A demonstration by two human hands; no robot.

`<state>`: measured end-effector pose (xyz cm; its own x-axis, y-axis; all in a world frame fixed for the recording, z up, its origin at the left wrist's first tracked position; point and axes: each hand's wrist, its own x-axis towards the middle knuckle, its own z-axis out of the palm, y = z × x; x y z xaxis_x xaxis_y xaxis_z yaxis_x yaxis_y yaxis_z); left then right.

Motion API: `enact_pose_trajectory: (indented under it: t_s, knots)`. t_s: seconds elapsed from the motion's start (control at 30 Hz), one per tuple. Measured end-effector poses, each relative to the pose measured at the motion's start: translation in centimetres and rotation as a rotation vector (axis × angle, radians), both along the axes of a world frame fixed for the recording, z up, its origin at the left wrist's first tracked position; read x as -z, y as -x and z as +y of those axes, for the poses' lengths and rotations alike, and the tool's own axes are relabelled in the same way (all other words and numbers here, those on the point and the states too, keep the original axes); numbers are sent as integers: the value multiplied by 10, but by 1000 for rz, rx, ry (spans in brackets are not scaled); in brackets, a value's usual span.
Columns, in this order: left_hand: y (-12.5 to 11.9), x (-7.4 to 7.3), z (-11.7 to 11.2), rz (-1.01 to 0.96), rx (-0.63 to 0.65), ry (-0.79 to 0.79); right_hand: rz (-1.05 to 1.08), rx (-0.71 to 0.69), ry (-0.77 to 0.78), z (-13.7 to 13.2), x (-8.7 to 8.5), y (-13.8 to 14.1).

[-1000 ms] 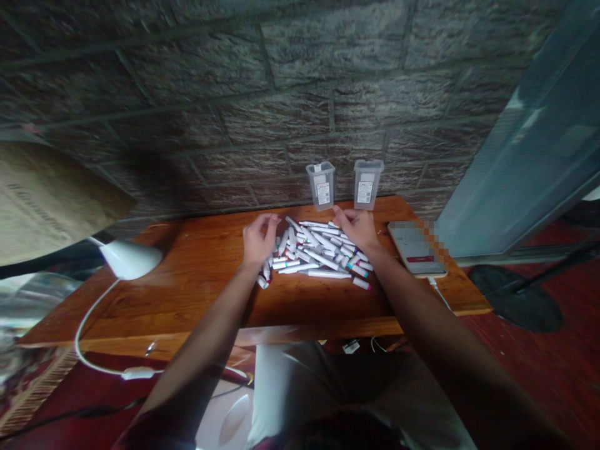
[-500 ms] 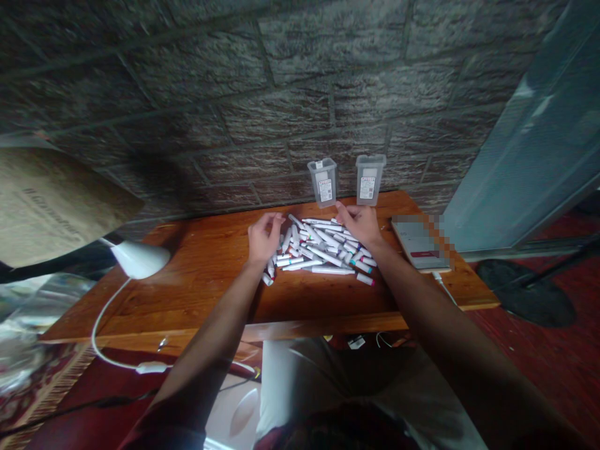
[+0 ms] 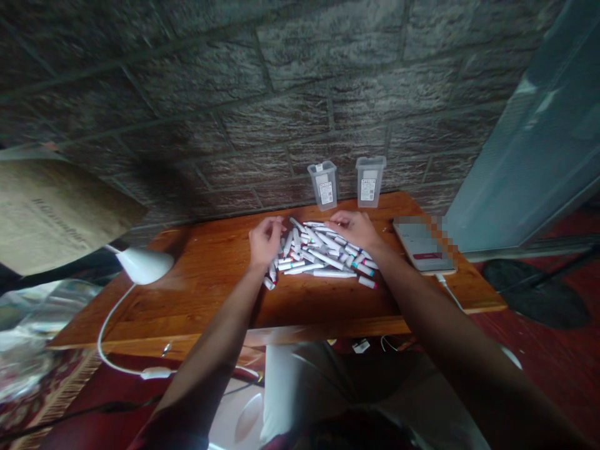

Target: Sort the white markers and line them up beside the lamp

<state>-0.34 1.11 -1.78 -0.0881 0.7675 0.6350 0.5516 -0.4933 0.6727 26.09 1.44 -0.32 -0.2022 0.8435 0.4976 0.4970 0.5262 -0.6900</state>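
A loose heap of white markers [image 3: 323,250] with coloured ends lies on the wooden table [image 3: 206,294]. At the heap's left edge rests my left hand [image 3: 265,242], its fingers loosely curved and the thumb a little apart, with no marker visible in it. Reaching over the back right of the pile, my right hand [image 3: 355,229] has its fingertips closed around the end of a white marker lying at the back. The hand partly covers that marker. Two clear plastic containers [image 3: 327,199] stand behind the heap against the wall.
On the right lies a flat grey notebook-like object [image 3: 419,247] with a white cable [image 3: 450,292] beside it. A white lamp [image 3: 145,265] with a cord sits at the left, near a brown paper bag [image 3: 60,212]. A stone-patterned wall [image 3: 225,125] bounds the back.
My right hand has moved left and down from near the containers onto the back of the heap, its fingers closing. My left hand stays almost where it was. The view shifted slightly.
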Motion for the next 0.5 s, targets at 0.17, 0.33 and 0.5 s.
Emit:
enact_pose_trajectory:
  t_s: [0.17,0.33,0.5]
  knots:
    - [1,2,1,5,-3,11,-134,-118,48,0,2,1]
    - [1,4,2,11,-3,28,-147,-124,96,-2,4,2]
    - [0,3,1,13,-10,33,-6,-116,121,0,3,3]
